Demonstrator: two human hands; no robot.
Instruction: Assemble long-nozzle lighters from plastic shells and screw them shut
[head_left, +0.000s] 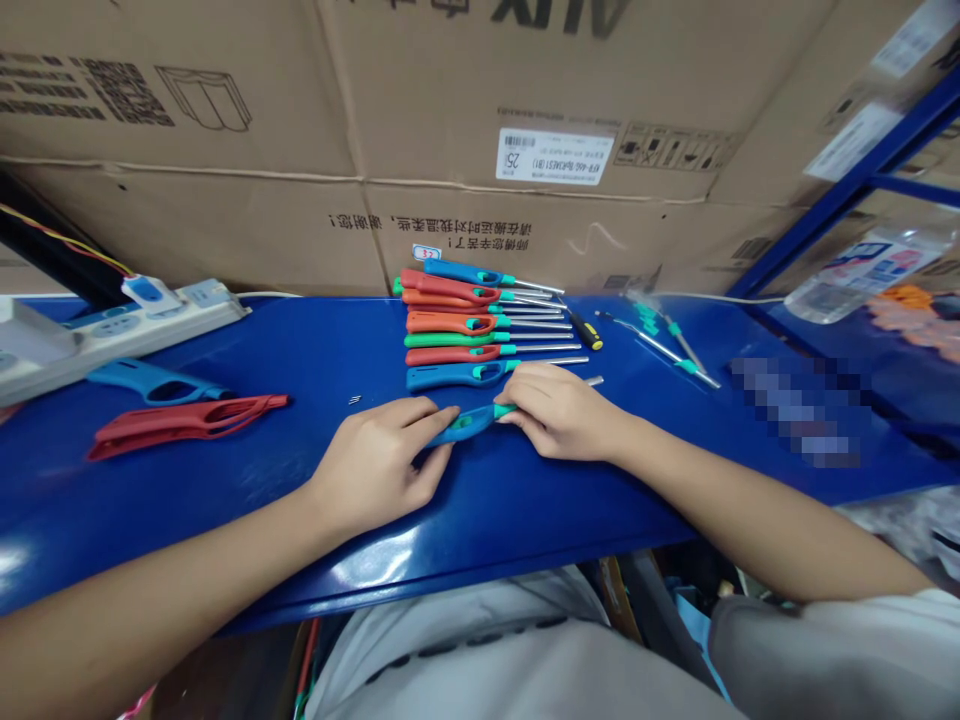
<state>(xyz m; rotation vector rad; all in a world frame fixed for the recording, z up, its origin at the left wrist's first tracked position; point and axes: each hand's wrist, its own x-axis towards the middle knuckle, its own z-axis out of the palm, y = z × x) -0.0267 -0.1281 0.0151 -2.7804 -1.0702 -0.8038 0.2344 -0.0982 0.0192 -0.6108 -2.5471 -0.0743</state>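
Note:
My left hand (382, 462) and my right hand (559, 410) both grip one blue long-nozzle lighter (466, 424) lying on the blue shelf (315, 360). The left fingers pinch its handle end. The right fingers close over the teal collar, and the metal tube's tip pokes out beyond them. Just behind it lies a neat row of several finished lighters (480, 335) with blue, red, orange and green handles, their tubes pointing right.
Loose blue (154, 382) and red handle shells (180, 420) lie at the left, beside a white power strip (127, 325). A small screwdriver (585, 332) and bare metal tubes with teal collars (671, 345) lie at the right. Cardboard boxes (450, 130) wall off the back.

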